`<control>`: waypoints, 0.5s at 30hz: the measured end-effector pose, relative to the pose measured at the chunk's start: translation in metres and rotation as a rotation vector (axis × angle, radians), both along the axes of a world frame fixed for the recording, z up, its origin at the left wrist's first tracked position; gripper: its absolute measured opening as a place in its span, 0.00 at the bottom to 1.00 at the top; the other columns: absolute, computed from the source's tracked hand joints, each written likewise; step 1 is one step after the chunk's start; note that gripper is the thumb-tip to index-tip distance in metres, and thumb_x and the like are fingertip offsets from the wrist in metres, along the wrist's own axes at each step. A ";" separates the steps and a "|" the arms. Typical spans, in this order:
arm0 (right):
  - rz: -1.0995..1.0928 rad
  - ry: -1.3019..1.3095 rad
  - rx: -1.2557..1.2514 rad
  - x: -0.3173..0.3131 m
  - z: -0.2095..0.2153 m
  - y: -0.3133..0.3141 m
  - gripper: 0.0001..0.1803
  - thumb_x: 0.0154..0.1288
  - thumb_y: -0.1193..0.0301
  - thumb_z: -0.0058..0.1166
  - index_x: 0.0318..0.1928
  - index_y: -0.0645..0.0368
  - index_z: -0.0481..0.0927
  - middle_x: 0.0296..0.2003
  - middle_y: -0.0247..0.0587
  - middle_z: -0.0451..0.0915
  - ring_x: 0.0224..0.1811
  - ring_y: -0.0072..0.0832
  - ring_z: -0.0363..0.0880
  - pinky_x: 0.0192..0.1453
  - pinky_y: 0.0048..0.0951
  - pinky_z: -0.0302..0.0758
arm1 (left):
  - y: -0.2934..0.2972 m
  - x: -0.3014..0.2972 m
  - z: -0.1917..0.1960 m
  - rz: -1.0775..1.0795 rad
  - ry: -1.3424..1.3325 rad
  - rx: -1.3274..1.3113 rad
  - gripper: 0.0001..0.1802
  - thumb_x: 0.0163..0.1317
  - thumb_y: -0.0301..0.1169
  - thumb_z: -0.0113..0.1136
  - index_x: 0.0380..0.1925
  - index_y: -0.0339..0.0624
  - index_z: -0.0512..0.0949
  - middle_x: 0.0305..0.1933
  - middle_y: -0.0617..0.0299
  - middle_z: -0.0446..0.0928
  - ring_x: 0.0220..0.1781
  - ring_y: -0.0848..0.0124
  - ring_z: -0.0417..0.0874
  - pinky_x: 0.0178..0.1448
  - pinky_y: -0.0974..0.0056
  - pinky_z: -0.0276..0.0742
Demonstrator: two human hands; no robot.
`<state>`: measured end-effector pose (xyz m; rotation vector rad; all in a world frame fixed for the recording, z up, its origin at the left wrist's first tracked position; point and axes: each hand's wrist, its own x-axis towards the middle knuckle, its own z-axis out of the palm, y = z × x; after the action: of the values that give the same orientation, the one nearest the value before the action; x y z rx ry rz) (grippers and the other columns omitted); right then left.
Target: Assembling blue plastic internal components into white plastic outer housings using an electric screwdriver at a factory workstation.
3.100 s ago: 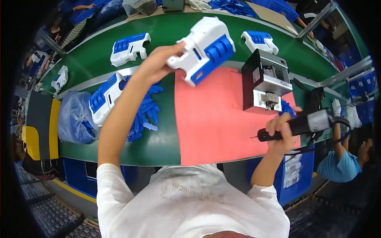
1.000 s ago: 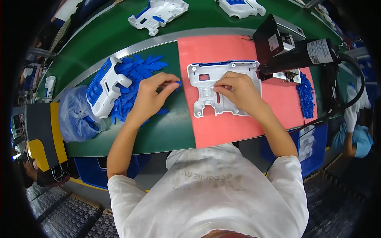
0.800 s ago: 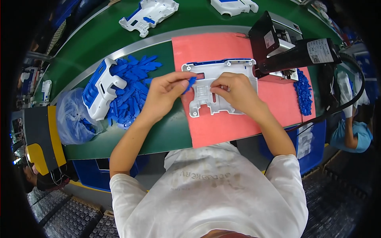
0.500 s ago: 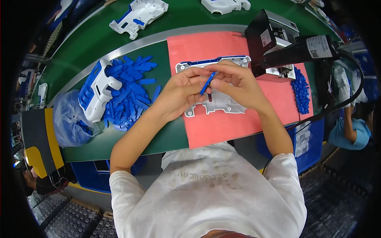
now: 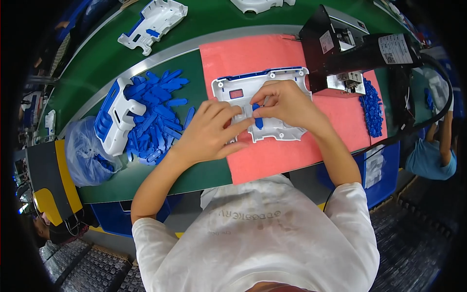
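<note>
Pinching a small blue plastic strip at the frame's centre, the right hand presses it onto a white moulded plastic housing plate lying on the pink foam mat. The left hand, fingers loosely curled, touches the plate's left edge. A heap of blue plastic strips lies left on the green tabletop.

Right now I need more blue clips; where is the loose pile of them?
In the head view, the pile of blue clips lies on the green belt at the person's left, beside the pink mat and against a white-and-blue housing.
</note>
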<state>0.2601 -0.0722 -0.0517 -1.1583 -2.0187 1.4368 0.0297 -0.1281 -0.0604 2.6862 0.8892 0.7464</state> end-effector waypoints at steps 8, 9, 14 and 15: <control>-0.040 0.052 -0.088 0.000 -0.006 -0.003 0.11 0.49 0.77 0.68 0.35 0.65 0.84 0.28 0.40 0.82 0.28 0.21 0.78 0.33 0.23 0.74 | 0.004 0.006 -0.005 -0.084 0.077 0.000 0.30 0.49 0.52 0.65 0.49 0.47 0.79 0.48 0.57 0.73 0.46 0.59 0.71 0.52 0.54 0.67; -0.042 0.054 -0.058 0.000 -0.006 -0.004 0.10 0.49 0.77 0.68 0.35 0.64 0.84 0.27 0.40 0.81 0.29 0.22 0.78 0.33 0.23 0.74 | 0.005 0.006 -0.005 -0.090 0.080 0.005 0.30 0.48 0.52 0.65 0.49 0.47 0.79 0.48 0.57 0.73 0.46 0.59 0.71 0.52 0.54 0.67; -0.026 -0.006 0.225 -0.001 -0.011 -0.008 0.11 0.50 0.80 0.67 0.37 0.63 0.84 0.27 0.36 0.78 0.26 0.19 0.77 0.30 0.22 0.73 | 0.006 0.008 -0.006 -0.095 0.103 -0.003 0.30 0.48 0.52 0.65 0.48 0.47 0.80 0.48 0.57 0.72 0.47 0.59 0.70 0.51 0.54 0.67; -0.063 -0.047 0.334 -0.003 -0.009 -0.011 0.09 0.51 0.79 0.66 0.35 0.62 0.83 0.27 0.37 0.78 0.27 0.24 0.77 0.32 0.23 0.74 | 0.006 0.008 -0.006 -0.084 0.104 -0.011 0.30 0.48 0.52 0.65 0.49 0.48 0.80 0.48 0.57 0.72 0.47 0.59 0.70 0.51 0.54 0.67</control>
<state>0.2566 -0.0836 -0.0605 -1.1066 -2.1308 0.9999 0.0376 -0.1224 -0.0666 2.7547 0.7956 0.5868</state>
